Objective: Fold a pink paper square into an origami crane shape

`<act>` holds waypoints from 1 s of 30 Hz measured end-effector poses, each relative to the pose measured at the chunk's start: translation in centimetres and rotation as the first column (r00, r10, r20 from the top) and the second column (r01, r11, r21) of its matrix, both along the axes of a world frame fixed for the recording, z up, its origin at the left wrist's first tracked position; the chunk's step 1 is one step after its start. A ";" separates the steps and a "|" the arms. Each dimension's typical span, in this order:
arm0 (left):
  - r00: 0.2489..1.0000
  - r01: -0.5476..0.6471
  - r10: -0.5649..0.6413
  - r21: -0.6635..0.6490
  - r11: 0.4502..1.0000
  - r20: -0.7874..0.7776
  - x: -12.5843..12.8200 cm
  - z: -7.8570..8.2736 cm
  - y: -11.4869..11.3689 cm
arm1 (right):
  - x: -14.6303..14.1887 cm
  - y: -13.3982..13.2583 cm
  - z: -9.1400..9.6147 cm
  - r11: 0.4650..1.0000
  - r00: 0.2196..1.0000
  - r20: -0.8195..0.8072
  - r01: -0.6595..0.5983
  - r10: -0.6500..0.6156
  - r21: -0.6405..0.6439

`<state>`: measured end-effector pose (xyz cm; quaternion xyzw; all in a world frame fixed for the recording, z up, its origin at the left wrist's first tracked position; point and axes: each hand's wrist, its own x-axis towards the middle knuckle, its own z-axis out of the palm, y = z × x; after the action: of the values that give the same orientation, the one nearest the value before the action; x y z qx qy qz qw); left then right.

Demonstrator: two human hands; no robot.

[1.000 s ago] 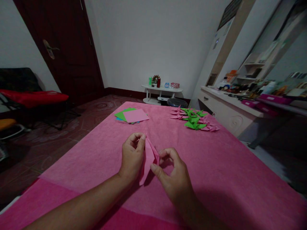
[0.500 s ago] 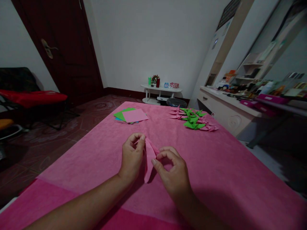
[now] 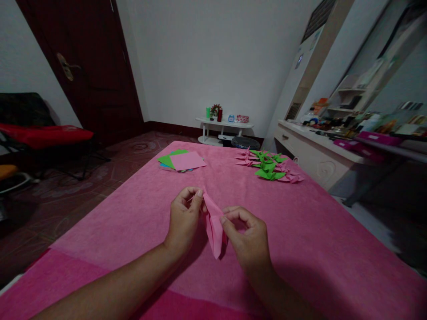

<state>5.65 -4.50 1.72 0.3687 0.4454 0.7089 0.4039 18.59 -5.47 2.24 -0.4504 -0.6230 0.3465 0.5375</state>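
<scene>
A partly folded pink paper (image 3: 214,224) stands between my two hands above the pink tablecloth (image 3: 316,240). My left hand (image 3: 183,220) pinches its upper tip with thumb and fingers closed. My right hand (image 3: 247,242) pinches the paper's right edge near the middle. The paper's lower point hangs down toward the cloth.
A stack of flat green, blue and pink sheets (image 3: 182,160) lies at the far left of the table. Several folded pink and green paper cranes (image 3: 269,166) lie at the far right. A white dresser (image 3: 316,153) stands to the right, a dark door (image 3: 90,66) at the left.
My right hand has shifted rightward and down along the paper, and the paper has swung so its lower point now sits further right. My left hand has hardly moved.
</scene>
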 end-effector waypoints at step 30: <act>0.912 0.380 -0.355 -0.095 0.920 0.207 -0.6 -0.5 0.3 | 2.0 2.1 0.6 0.944 0.977 -0.103 -0.209 0.188 -0.256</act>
<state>5.09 -4.17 1.23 0.3504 0.3748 0.6200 0.5935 20.63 -3.36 2.80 -0.4394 -0.5921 0.4962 0.4584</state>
